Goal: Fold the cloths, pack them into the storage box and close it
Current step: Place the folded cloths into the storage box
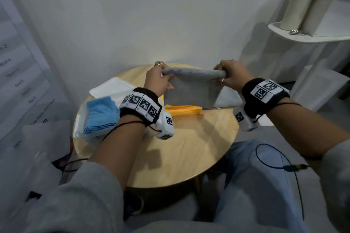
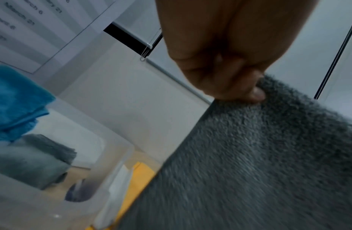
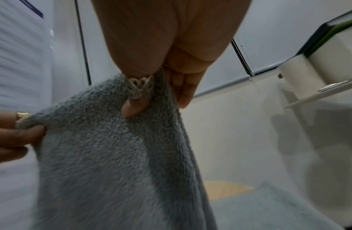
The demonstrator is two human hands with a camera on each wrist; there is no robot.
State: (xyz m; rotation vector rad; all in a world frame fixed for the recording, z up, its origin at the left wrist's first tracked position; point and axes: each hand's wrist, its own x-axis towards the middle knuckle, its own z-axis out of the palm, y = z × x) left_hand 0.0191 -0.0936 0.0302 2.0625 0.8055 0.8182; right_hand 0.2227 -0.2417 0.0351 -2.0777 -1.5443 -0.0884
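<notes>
I hold the grey cloth (image 1: 191,89) up at the frame centre, left hand (image 1: 158,79) and right hand (image 1: 232,76) each pinching a top corner (so it hangs flat for folding); the storage box (image 1: 80,128) waits lower left.

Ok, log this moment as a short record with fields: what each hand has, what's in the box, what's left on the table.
left hand: pinches the left top corner of the grey cloth
right hand: pinches the right top corner
grey cloth: doubled over, hanging above the round table
storage box: open, holds a blue cloth on a folded grey one
lid: off, behind the box
still on table: yellow cloth, pale grey cloth
</notes>
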